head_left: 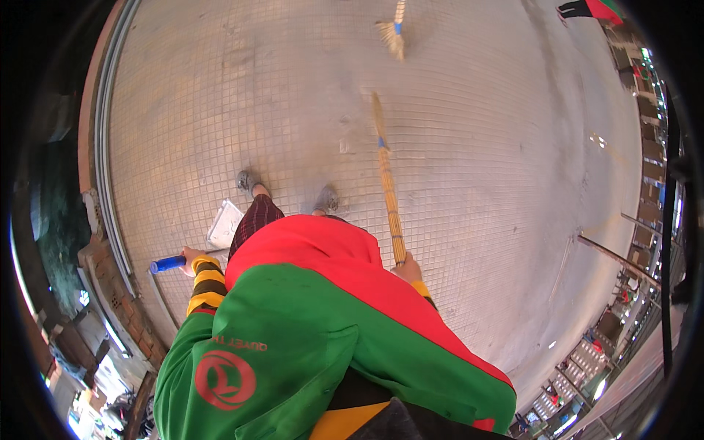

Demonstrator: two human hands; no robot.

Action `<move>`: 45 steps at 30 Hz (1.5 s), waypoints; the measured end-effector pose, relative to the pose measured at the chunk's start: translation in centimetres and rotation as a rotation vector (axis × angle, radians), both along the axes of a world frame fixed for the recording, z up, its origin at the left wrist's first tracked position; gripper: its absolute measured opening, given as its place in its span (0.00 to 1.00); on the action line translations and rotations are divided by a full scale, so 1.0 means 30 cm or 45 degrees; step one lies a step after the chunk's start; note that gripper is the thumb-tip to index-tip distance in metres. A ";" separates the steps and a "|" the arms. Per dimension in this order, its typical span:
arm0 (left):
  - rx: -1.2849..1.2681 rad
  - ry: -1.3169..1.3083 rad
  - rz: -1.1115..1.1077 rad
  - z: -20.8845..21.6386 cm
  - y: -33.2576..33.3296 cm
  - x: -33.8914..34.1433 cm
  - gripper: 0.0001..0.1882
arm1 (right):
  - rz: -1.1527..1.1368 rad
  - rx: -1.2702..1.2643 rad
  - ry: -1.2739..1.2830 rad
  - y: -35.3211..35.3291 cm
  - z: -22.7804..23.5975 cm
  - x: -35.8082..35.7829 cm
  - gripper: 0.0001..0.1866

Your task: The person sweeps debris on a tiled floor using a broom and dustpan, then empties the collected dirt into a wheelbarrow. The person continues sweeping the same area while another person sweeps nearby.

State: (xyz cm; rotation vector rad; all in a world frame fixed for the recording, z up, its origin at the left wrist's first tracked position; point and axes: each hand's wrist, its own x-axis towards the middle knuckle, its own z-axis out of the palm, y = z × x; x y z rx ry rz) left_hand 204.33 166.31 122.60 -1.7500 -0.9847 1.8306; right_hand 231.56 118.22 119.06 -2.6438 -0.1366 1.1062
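My right hand (408, 270) is closed round the upper end of a straw broom (389, 191). Its long bundled handle reaches forward over the tiled floor, and the bristle end points away from me past a blue band. My left hand (192, 259) grips the blue handle (168, 265) of a dustpan, held low at my left side. The white pan (224, 224) of that dustpan shows beside my left leg, close to the floor. My trouser leg and sleeve partly hide how the handle joins the pan.
Ahead, the bristle end of a second straw broom (393, 35) shows on the floor; its holder is out of view. Another person (592, 10) stands at the far right. Pipes and a low brick edge (121, 308) run along the left. Stacked goods (650, 172) line the right.
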 end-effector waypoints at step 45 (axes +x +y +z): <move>-2.359 3.260 -1.979 -0.078 1.503 0.174 0.08 | 0.006 0.881 0.889 2.713 0.060 0.808 0.13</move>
